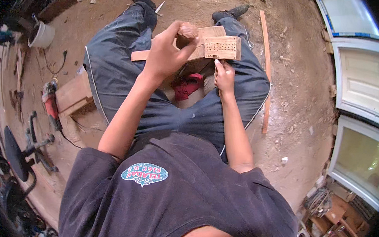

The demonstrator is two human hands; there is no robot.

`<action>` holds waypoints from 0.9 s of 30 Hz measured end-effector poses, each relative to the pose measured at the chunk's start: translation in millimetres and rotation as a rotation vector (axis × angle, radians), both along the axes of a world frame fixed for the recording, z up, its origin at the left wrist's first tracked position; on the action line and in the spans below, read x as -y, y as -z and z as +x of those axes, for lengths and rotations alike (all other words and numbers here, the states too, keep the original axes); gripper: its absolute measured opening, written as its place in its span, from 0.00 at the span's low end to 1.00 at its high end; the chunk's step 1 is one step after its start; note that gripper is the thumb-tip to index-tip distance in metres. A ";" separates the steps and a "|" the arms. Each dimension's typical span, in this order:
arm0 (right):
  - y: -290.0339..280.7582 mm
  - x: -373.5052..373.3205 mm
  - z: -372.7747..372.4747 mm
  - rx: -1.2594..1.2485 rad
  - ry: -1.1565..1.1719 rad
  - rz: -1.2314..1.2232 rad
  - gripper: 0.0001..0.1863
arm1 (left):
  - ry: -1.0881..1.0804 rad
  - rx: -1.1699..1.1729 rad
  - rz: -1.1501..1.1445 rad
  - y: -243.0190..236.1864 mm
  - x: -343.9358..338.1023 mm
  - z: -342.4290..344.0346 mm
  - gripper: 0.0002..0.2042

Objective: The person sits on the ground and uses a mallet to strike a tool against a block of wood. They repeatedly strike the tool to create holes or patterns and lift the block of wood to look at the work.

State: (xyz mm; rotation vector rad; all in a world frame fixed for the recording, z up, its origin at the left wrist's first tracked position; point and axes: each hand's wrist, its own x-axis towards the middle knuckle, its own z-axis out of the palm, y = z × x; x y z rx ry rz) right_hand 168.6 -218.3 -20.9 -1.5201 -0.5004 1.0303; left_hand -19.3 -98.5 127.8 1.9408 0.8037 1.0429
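My left hand (165,53) is closed round a stout wooden piece whose rough, rounded brown end (187,30) shows above the fingers. It is above the boards between my legs. My right hand (225,75) is closed just below a wooden block (222,47), thumb up toward its near edge; it seems to grip a narrow handle, mostly hidden by the fingers. Rows of small dark dots cover the block's upper face. Behind and left of the block lie light wooden boards (214,31). One flat strip (140,55) of them reaches left under my left wrist.
A red cloth (188,86) lies between my thighs. Left on the dirt floor are a red angle grinder (51,105), a wooden plank (72,94) and a white bucket (42,35). A long wooden strip (266,68) lies right of my leg; framed panels (362,76) stand farther right.
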 end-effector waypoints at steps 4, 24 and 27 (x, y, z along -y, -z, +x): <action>7.0 5.5 -2.1 -0.102 0.031 0.070 0.15 | 0.013 -0.040 -0.077 8.6 -6.1 6.1 0.12; 24.7 -0.6 7.6 -0.131 -0.062 -0.017 0.17 | -0.149 0.452 -0.798 51.3 -131.9 16.9 0.06; 25.9 -1.3 4.7 -0.091 -0.054 -0.010 0.17 | -0.168 0.553 -0.992 58.2 -143.7 0.5 0.06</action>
